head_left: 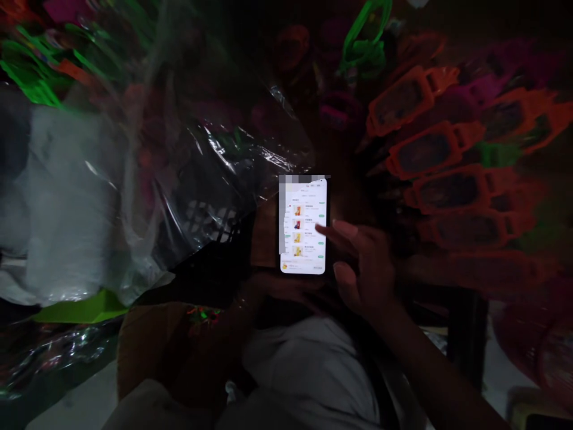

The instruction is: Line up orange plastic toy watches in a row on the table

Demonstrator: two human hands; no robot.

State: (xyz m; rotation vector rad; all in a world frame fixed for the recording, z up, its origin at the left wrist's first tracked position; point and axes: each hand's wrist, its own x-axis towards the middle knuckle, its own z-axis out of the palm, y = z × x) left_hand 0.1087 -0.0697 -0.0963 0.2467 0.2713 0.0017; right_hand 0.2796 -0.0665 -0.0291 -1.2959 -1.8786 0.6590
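Note:
A lit smartphone [308, 239] stands out in the dark middle of the head view. Its screen shows a list of small pictures with text and green buttons; a blurred patch covers its upper left. My left hand [289, 286] is at the phone's lower end and supports it from below, its fingers mostly lost in shadow. From the right comes my right hand [369, 260], holding nothing. Its index finger stretches to the right side of the screen, at or just over it, with the thumb apart.
Orange watch-shaped toys [439, 146] are heaped at the right, with a green one [364, 51] behind. Clear plastic bags [215, 149] fill the left, over a black crate [208, 218]. A cardboard box [147, 340] stands at lower left, beside my legs.

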